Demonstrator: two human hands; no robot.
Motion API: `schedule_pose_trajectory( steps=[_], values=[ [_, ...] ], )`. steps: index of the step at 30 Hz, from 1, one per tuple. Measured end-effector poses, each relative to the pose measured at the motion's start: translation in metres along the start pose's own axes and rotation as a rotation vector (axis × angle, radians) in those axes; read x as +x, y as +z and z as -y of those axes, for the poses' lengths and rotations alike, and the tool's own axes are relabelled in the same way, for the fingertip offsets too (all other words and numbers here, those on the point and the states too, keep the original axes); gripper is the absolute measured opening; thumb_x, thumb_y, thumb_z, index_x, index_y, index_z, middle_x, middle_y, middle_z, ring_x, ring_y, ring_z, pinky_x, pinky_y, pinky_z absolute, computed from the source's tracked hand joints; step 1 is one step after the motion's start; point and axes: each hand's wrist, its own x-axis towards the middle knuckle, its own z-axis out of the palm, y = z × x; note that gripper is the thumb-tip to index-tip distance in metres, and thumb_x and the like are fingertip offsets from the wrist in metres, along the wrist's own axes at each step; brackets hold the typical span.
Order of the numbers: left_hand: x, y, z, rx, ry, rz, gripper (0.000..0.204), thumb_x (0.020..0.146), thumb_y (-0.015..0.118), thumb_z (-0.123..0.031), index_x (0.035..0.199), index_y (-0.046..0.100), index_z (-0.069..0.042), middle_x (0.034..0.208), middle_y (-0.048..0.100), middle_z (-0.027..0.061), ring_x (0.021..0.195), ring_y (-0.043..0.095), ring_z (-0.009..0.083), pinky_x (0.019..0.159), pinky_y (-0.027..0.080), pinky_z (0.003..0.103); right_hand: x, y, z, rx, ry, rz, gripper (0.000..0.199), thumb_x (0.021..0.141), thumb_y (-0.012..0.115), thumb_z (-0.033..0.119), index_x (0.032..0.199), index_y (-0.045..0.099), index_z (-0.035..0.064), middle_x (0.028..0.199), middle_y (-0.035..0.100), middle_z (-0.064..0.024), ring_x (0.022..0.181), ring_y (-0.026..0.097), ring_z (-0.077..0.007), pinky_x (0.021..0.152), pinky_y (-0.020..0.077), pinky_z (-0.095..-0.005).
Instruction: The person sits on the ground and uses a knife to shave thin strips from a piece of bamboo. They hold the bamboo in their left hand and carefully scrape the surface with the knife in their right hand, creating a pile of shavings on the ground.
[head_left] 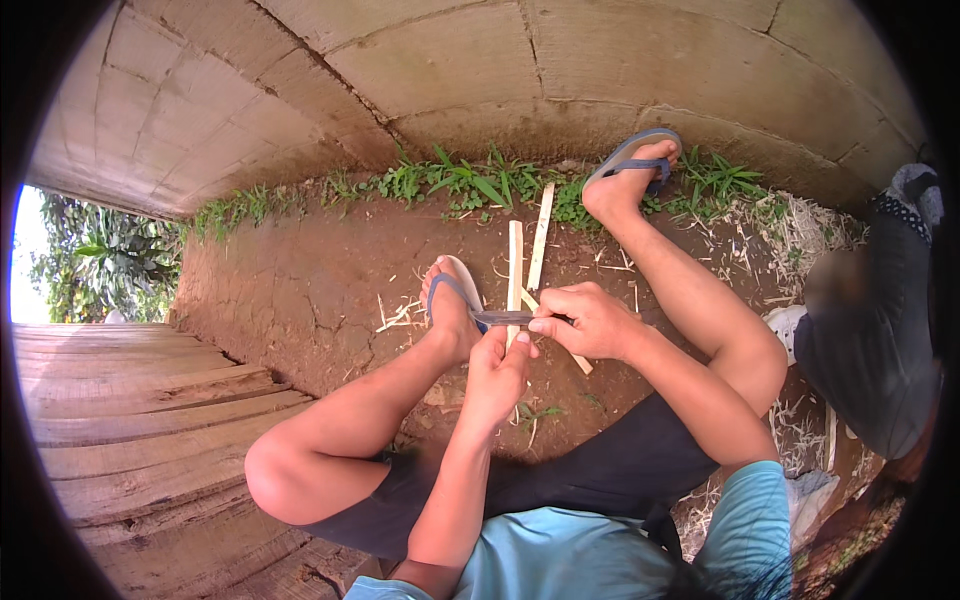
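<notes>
My left hand (497,378) is closed around the lower end of a pale, narrow strip of wood or bamboo (515,258), which points away from me. In my right hand (588,320) is a knife, its handle mostly hidden by my fingers. The dark knife blade (497,318) lies across the strip just above my left fingers, its tip toward the left. Past the strip, a second pale strip (541,238) lies on the dirt. Part of another pale piece (581,362) shows below my right hand.
Wood shavings (403,314) litter the dirt ground (270,270) between my sandalled feet. A block wall (450,70) with grass (480,180) along its base runs ahead. Wooden planks (150,400) are at left. A person in dark clothes (870,340) sits close at right, near a shavings heap (800,235).
</notes>
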Motion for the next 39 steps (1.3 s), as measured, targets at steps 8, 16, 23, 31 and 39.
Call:
schedule_pose_trajectory(
  steps=[8,16,23,31,39],
  values=[
    [-0.008,0.014,0.0,-0.047,0.063,-0.047,0.013,0.098,0.048,-0.014,0.094,0.054,-0.004,0.058,0.044,-0.0049,0.042,0.033,0.0014,0.038,0.023,0.02,0.003,-0.002,0.0,-0.106,-0.071,0.018,0.022,0.084,0.062,0.023,0.075,0.054,0.004,0.069,0.06,-0.0155,0.065,0.06,-0.0348,0.057,0.0458,-0.0423],
    [-0.013,0.019,-0.003,-0.119,0.025,-0.048,0.018,0.097,0.047,-0.012,0.111,0.054,-0.003,0.068,0.051,-0.0029,0.043,0.035,0.001,0.038,0.026,0.019,0.009,-0.016,-0.023,-0.204,0.051,-0.174,0.019,0.083,0.065,0.017,0.076,0.057,0.0012,0.066,0.06,-0.0137,0.059,0.06,-0.0253,0.054,0.0449,-0.035],
    [-0.004,0.014,0.006,-0.043,0.076,-0.013,0.018,0.097,0.047,-0.012,0.111,0.054,-0.004,0.066,0.048,-0.0046,0.044,0.034,0.0009,0.039,0.025,0.019,-0.004,0.009,-0.007,-0.074,0.037,0.028,0.019,0.083,0.066,0.016,0.076,0.058,0.0005,0.068,0.062,-0.0138,0.063,0.063,-0.0288,0.055,0.0464,-0.0358],
    [-0.017,0.02,0.011,0.092,0.091,0.014,0.024,0.097,0.047,-0.013,0.118,0.053,-0.002,0.071,0.051,-0.0046,0.048,0.037,0.001,0.042,0.026,0.018,0.005,-0.044,-0.068,-0.167,0.165,-0.331,0.018,0.085,0.064,0.015,0.076,0.058,-0.0002,0.064,0.056,-0.0066,0.058,0.053,-0.0132,0.055,0.0428,-0.0297],
    [-0.006,0.022,0.004,0.038,0.136,-0.111,0.028,0.097,0.049,-0.016,0.119,0.055,-0.001,0.073,0.055,-0.0019,0.061,0.046,0.004,0.055,0.038,0.021,-0.003,-0.02,-0.048,0.165,0.272,-0.362,0.02,0.092,0.06,0.02,0.083,0.051,0.006,0.071,0.048,0.0045,0.062,0.041,-0.0013,0.055,0.0355,-0.0177]
  ],
)
